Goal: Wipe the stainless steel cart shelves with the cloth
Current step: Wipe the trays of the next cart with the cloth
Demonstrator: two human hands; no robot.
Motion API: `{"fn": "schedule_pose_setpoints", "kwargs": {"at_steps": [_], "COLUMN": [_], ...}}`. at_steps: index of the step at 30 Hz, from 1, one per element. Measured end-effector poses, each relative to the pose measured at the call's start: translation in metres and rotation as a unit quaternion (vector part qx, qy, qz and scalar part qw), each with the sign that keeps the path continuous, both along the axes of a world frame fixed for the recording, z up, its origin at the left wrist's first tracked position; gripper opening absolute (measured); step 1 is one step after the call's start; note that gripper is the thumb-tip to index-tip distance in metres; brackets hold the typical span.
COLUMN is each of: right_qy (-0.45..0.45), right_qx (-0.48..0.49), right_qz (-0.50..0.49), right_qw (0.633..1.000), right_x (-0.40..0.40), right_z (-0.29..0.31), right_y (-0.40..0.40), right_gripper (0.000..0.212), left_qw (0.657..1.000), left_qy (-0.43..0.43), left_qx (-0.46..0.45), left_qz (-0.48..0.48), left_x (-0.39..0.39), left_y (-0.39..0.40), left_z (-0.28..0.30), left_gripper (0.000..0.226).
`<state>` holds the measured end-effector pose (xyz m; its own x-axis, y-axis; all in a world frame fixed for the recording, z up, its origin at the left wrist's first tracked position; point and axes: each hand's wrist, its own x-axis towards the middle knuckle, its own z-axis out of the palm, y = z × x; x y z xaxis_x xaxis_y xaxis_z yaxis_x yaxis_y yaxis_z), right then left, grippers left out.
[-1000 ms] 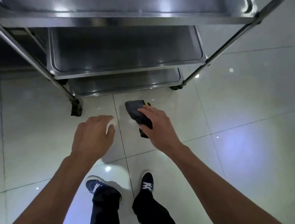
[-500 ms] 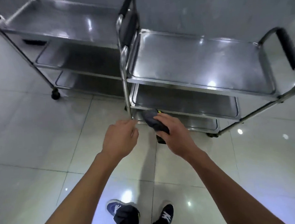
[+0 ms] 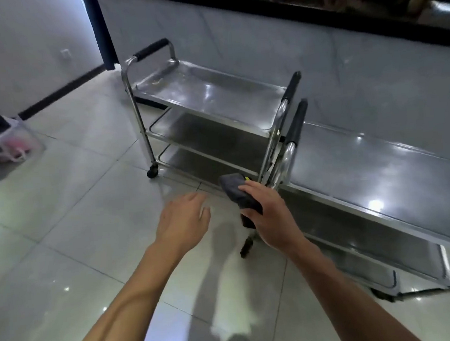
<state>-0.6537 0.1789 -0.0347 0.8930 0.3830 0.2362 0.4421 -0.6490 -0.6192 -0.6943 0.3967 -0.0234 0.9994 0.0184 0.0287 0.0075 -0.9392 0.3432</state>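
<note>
Having risen from the lower shelves, a person is gripping the grey cloth (image 3: pixel 238 193) in the right hand (image 3: pixel 269 215), left hand (image 3: pixel 183 220) open and empty, now facing the second cart (image 3: pixel 212 96) awaiting wiping.

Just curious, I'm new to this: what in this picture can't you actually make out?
- Near cart: its right end is cut off by the head view's edge.
- Cloth: partly covered by the right hand.
- Left hand: motion-blurred.
- Clear bin: contents too blurred to identify.
</note>
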Motion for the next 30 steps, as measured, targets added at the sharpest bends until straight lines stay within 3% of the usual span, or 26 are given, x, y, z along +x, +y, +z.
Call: {"fn": "schedule_pose_setpoints", "kwargs": {"at_steps": [7,19,30], "right_qy": [0.024,0.088,0.132], "right_qx": [0.023,0.084,0.109], "right_qz": [-0.031,-0.033,-0.110], "right_qw": [0.999,0.992,0.979], "right_x": [0.067,0.257,0.365], "right_z": [-0.014,-0.053,-0.068], "right_y": [0.023,0.046,0.058], "right_gripper": [0.052,0.046,0.044], "left_qw": [1.000,0.995,0.992], "left_qy": [0.022,0.072,0.091], "left_qx": [0.009,0.071,0.032], "left_qz": [-0.015,-0.024,-0.083], "left_x": [0.068,0.226,0.366], "left_y": [0.024,0.053,0.053], "left_z": [-0.005,-0.020,-0.045], "left_gripper": [0.043,0.043,0.047]}}
